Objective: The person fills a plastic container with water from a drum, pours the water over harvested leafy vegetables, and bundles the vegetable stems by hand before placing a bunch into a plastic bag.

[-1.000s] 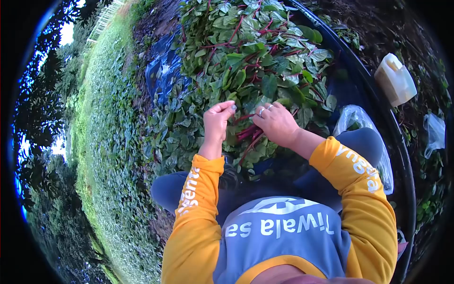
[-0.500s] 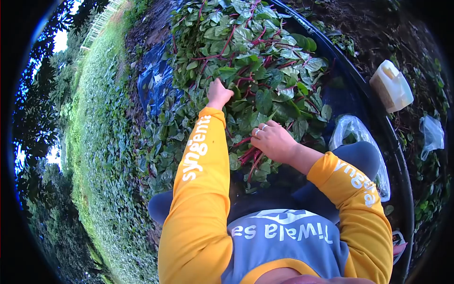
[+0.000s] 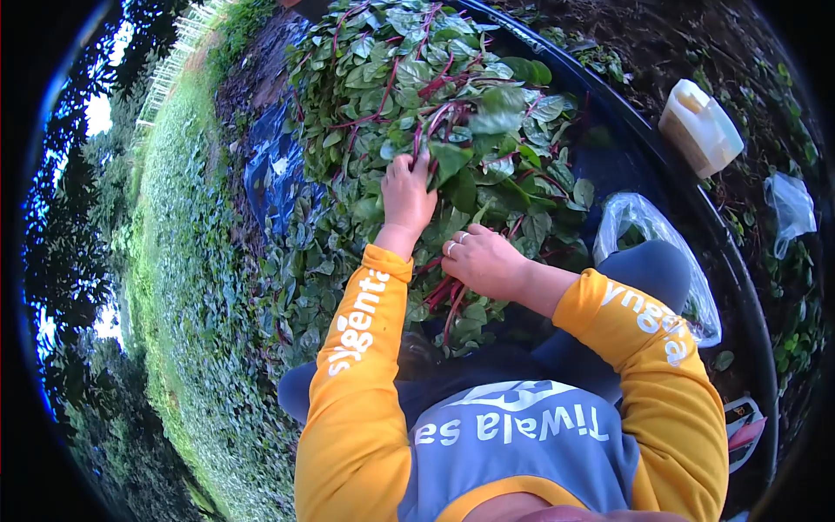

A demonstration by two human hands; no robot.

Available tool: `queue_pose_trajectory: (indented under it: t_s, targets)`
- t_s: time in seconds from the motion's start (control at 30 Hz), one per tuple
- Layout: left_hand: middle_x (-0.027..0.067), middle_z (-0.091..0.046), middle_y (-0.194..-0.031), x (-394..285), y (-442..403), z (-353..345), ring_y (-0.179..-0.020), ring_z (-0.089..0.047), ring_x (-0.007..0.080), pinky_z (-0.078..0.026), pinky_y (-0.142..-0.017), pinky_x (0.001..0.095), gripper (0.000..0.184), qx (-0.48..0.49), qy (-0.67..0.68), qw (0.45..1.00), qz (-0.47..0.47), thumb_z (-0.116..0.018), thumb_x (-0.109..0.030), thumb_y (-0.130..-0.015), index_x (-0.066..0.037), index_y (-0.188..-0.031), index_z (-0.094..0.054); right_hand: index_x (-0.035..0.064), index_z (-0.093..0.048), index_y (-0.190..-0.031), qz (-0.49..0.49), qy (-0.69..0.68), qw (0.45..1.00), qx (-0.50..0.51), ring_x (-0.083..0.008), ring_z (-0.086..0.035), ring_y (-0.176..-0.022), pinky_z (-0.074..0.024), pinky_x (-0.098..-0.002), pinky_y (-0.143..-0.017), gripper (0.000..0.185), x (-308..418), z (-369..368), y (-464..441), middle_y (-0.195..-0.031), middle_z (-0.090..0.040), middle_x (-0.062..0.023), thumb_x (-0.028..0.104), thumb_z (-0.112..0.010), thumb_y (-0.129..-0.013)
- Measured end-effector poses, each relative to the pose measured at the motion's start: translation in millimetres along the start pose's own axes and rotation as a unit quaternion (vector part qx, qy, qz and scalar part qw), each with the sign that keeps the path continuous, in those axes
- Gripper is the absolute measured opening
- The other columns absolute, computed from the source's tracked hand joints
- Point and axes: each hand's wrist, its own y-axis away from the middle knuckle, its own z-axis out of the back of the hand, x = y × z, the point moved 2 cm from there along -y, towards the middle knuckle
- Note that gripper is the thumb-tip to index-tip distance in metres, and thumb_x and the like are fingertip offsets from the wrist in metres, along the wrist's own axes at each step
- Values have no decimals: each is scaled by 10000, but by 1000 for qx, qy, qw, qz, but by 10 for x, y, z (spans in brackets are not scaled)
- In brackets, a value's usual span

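My left hand (image 3: 408, 197) is closed in a pinch on a red-stemmed leafy sprig (image 3: 450, 160) at the front of the big heap of greens. To its right and nearer my body, my right hand (image 3: 485, 262), with rings on it, is wrapped round a bunch of leafy greens. The cut red stems (image 3: 445, 294) stick out below its fingers, towards my lap. The leaves of that bunch merge with the heap of red-stemmed greens (image 3: 383, 78), which look like Malabar spinach.
At the right lies a clear plastic bag (image 3: 706, 300) beside my knee. Beyond the dark sheet's raised edge (image 3: 739, 270) stand a cut plastic jug (image 3: 700, 130) and another thin bag (image 3: 790, 213). A blue sheet (image 3: 271, 165) shows at the left, near low plants.
My left hand has drawn back slightly towards me, with a sprig in its fingers. My right hand keeps its bunch. The whole view has shifted a little.
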Motion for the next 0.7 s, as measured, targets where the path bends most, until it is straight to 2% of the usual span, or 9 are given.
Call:
queue_pose_trajectory:
  t_s: [0.1, 0.13, 0.17, 0.23, 0.3, 0.33, 0.37, 0.43, 0.7]
  targets:
    - [222, -378, -1464, 214, 190, -294, -1370, -358, 431, -355, -1085, 536, 877, 99, 45, 994, 2, -824, -269, -631, -185, -1443, -505, 158, -698, -860, 1, 9, 1000, 13, -193, -643, -949, -475, -336, -797, 111, 14, -35, 65, -926, -647, -11, 191, -596, -833]
    - [277, -211, -1584, 284, 144, -283, -1471, -207, 442, -275, -1148, 550, 935, 151, 38, 987, 28, -801, -369, -619, -180, -1477, -481, 158, -698, -860, -3, 6, 1000, 12, -193, -643, -949, -475, -336, -797, 111, 11, -39, 87, -926, -647, -11, 191, -596, -833]
    - [311, -160, -1599, 347, 102, -232, -1466, -210, 473, -264, -1151, 566, 804, 130, 71, 989, 15, -772, -382, -656, -158, -1401, -570, 153, -685, -866, -2, 2, 1000, 18, -188, -639, -950, -474, -337, -806, 100, 4, -42, 109, -931, -641, -13, 187, -599, -828]
    - [300, -346, -1538, 498, -100, -231, -1416, -297, 519, -289, -1136, 578, 587, -23, 61, 994, -91, -736, -284, -727, -145, -1293, -667, 147, -671, -873, -1, -2, 1000, 23, -184, -634, -951, -473, -339, -816, 93, -9, -39, 130, -935, -636, -14, 183, -602, -822]
    - [243, -611, -1320, 350, -286, 100, -1251, -535, 472, -424, -1051, 509, 387, -108, -117, 951, -266, -674, -192, -831, -96, -1204, -712, 163, -676, -897, 7, 7, 999, 33, -184, -638, -962, -472, -342, -823, 100, -13, -47, 134, -942, -643, -13, 193, -601, -838]
    - [206, -667, -1216, 255, -381, 160, -1152, -607, 422, -473, -983, 468, 337, -87, 111, 983, -120, -657, -183, -866, -74, -1180, -715, 163, -676, -897, 8, 7, 999, 31, -184, -638, -962, -472, -342, -823, 100, -24, -53, 131, -942, -643, -13, 193, -601, -838]
    - [169, -724, -1113, 228, -465, 143, -1054, -680, 371, -521, -916, 426, 293, -59, 331, 941, 34, -639, -174, -902, -52, -1155, -719, 172, -683, -902, 20, 5, 1000, 18, -187, -645, -946, -474, -347, -811, 105, -30, -61, 129, -927, -649, -8, 199, -596, -850]
    - [171, -732, -1077, 283, -595, -132, -977, -715, 298, -541, -852, 375, 335, 88, 259, 961, 28, -675, -270, -909, -46, -1155, -714, 181, -690, -907, 31, 4, 999, 3, -190, -651, -930, -477, -351, -799, 112, -12, -48, 121, -911, -655, -3, 204, -591, -862]
    - [83, -708, -835, 53, -504, -188, -724, -664, 211, -537, -724, 355, 310, 188, 194, 957, 101, -786, -263, -801, -46, -1016, -735, 164, -654, -932, 5, 35, 999, 0, -186, -624, -969, -451, -347, -785, 111, -56, -38, 111, -946, -639, -10, 206, -591, -851]
